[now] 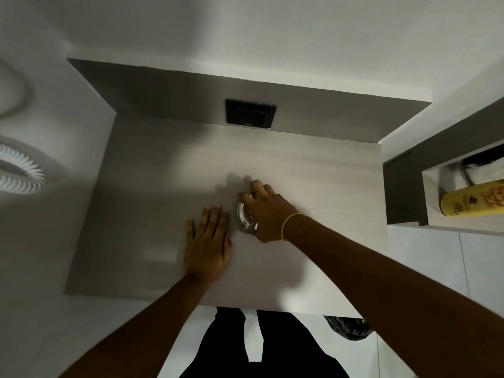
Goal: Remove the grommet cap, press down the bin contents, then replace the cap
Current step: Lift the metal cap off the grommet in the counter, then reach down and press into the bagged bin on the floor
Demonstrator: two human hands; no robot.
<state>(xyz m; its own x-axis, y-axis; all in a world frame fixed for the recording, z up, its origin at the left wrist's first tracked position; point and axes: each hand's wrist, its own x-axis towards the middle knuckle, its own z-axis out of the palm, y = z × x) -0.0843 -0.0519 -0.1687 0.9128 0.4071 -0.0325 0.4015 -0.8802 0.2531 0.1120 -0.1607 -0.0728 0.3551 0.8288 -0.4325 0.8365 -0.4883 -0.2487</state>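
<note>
A round shiny metal grommet cap (245, 217) sits in the pale wood-grain countertop (163, 173), near its middle. My right hand (268, 211) lies over the cap's right side, with fingers curled round its far rim and the thumb at its near edge; it hides about half of the cap. A yellow band circles that wrist. My left hand (207, 245) rests flat on the counter just left of the cap, fingers straight and together, holding nothing. Under the counter's front edge at the right, a black bin bag (347, 327) shows. The bin contents are hidden.
A black socket plate (250, 114) is set in the back panel behind the counter. To the right, a wall niche holds a yellow bottle (473, 203) lying on its side. A white corrugated hose (19, 173) curls at the left. My dark trousers show below the counter.
</note>
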